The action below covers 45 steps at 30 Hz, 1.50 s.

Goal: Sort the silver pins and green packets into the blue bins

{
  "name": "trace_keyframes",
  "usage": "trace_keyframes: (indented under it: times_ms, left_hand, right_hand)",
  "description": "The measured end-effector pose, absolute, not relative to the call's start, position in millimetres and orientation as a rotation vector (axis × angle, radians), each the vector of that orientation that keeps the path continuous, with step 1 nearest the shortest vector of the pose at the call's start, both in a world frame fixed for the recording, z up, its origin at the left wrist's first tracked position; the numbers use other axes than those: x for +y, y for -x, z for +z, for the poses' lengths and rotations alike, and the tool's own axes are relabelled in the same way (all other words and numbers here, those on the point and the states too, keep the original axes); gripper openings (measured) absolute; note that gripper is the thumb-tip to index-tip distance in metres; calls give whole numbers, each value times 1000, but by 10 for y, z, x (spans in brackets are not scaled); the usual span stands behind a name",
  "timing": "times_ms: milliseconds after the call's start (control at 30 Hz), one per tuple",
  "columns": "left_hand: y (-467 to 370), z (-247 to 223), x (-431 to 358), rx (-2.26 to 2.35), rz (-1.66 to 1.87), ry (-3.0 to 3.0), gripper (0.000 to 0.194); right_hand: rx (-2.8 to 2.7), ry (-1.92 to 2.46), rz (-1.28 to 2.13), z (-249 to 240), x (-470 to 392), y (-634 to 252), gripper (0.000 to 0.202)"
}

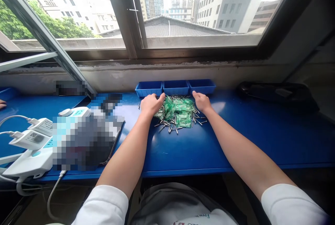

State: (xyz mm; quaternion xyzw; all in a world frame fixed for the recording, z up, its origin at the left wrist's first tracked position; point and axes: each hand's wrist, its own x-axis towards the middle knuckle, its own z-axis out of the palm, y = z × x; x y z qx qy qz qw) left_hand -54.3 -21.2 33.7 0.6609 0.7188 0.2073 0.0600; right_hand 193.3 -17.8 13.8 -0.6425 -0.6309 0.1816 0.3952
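Note:
A heap of thin metal pins that look like blind rivets (171,127) lies on the blue tabletop, with several small green plastic bags (183,120) of similar pieces on top. My left hand (151,104) is at the left edge of the heap, its thumb out toward the green bags. On the opposite side, my right hand (202,102) curves along the right edge, thumb raised. Both hands look loosely cupped, and neither shows a thing in its grasp. The undersides of the fingers are partly hidden. Just behind the heap, three blue bins (176,87) stand side by side.
At the left lie a white power strip (28,162) with plugged-in chargers (32,139) and cables, beside pixelated items. A dark bag-like object (277,95) rests at the back right. A window (136,52) and metal frame (68,67) rise behind. Another person's fingers (2,104) show far left.

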Motion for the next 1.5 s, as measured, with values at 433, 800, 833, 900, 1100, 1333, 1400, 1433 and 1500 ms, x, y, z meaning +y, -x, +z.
trace_keyframes:
  times_ms: [433,800,833,900,1100,1333,1400,1433,1500]
  left_hand:
    - [434,184,-180,2006,640,-2109,57]
    - [710,176,-91,2116,553,-2028,55]
    - [687,162,-94,2080,542,-2068,55]
    - [628,138,-104,2003,548,-2135,56]
    - [549,136,-106,1940,729,-2142,56]
    - [708,126,-44,2036,647,-2115,62]
    - [719,112,-44,1977,568,-2161,66]
    - [715,109,-47,1954,545,-2185,66]
    - [697,107,-58,1913,534,-2210,66]
  right_hand:
    - [-1906,1512,500,80,-197,-1604,59]
    - [-1876,1693,535,65,-78,-1827,72]
    - [-1930,1670,536,58,-79,-1815,73]
    - [-2006,1636,531,53,-87,-1791,73]
    - [-1952,1596,524,57,-84,-1792,70]
    - [-1958,1580,570,72,-99,-1789,73]
    - [-1987,1577,594,86,-116,-1785,74]
    - [-1996,1580,599,92,-123,-1784,74]
    - [-2009,1582,599,102,-131,-1784,74]
